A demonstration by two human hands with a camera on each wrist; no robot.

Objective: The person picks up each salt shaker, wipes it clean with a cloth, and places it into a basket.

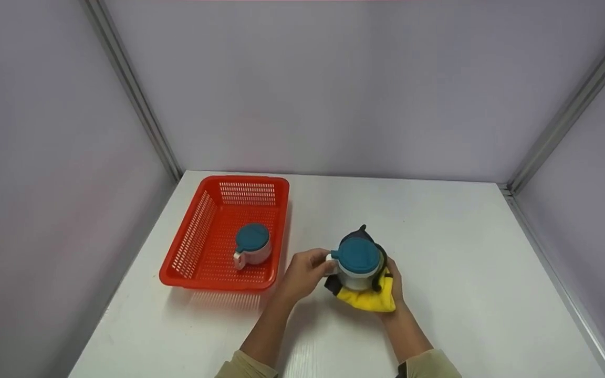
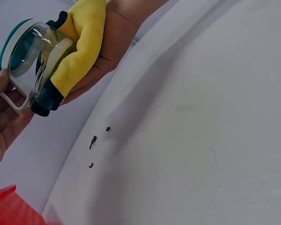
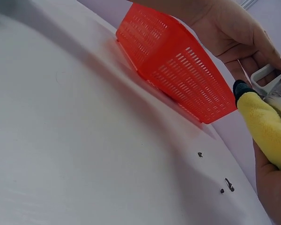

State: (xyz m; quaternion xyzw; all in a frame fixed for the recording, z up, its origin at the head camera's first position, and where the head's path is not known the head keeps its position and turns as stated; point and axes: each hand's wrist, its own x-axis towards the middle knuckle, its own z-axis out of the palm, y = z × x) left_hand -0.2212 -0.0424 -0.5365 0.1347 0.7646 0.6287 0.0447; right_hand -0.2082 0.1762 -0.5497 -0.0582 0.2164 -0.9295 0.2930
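A clear jar with a teal lid [image 1: 359,255] and a white handle [image 2: 19,96] is held up over the table between both hands. My left hand [image 1: 305,274] pinches the handle between thumb and fingers. Under and around the jar's far side, my right hand [image 1: 396,286] grips it through a yellow cloth [image 1: 369,299] with dark edging. Folds of the cloth [image 3: 267,126] lie against the glass, hiding part of the right fingers. A second jar with the same teal lid [image 1: 252,237] stands upright inside the red basket, its handle facing the near left.
The red plastic basket [image 1: 166,275] with slotted walls sits on the white table [image 1: 470,294], left of the hands. Several small dark bits [image 2: 93,141] lie on the tabletop. Pale panels [image 1: 302,89] enclose the table at the back and sides.
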